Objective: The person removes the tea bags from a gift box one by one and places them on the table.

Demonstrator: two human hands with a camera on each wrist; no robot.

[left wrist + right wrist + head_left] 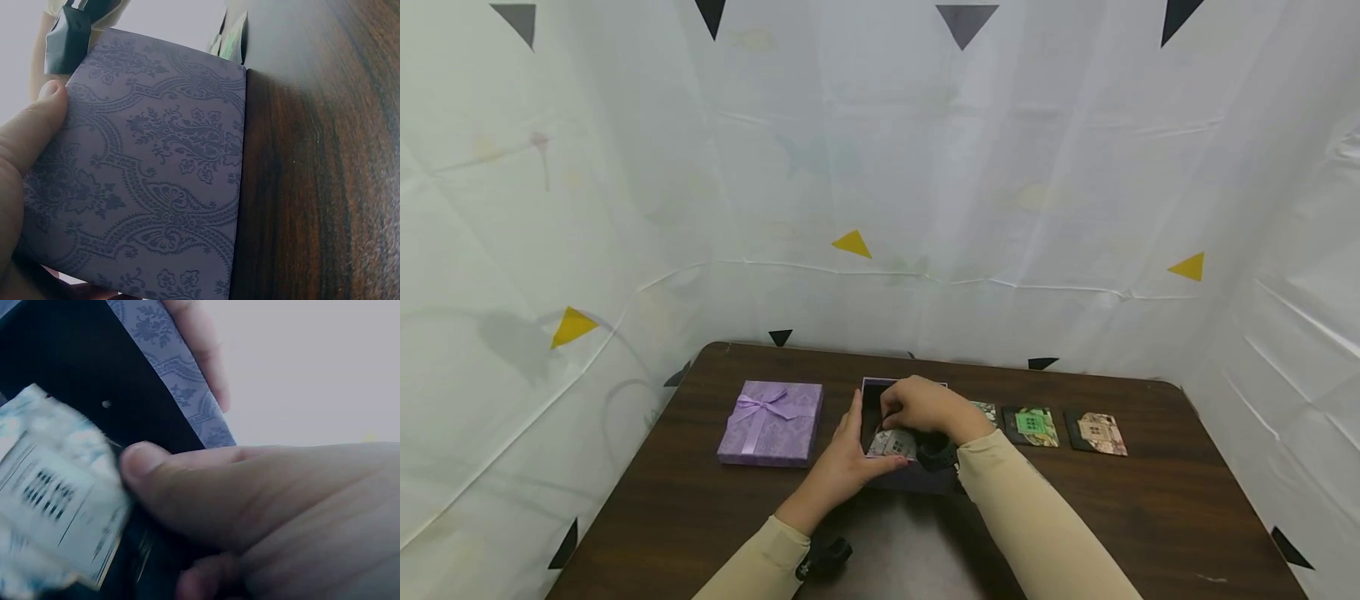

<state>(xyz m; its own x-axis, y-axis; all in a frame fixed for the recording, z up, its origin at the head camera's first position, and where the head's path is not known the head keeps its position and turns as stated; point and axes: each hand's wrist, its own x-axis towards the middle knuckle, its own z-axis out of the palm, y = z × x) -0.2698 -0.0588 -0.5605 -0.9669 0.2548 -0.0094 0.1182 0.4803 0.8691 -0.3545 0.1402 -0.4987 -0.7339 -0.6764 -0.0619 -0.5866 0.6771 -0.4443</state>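
Note:
A purple patterned box stands lidless on the table, its inside black. My left hand holds it at the left side, thumb along the front; in the left wrist view the thumb lies against the floral wall. Inside the box, my right hand pinches the edge of a small flat packet with a pale label and blue-white pattern. In the head view this packet looks grey. The right fingers beneath it are mostly hidden.
Left of the box lies a purple lid with a ribbon bow. To the right lie a green-labelled packet and a beige-labelled packet; another packet is partly hidden by the right arm. White curtains surround the wooden table.

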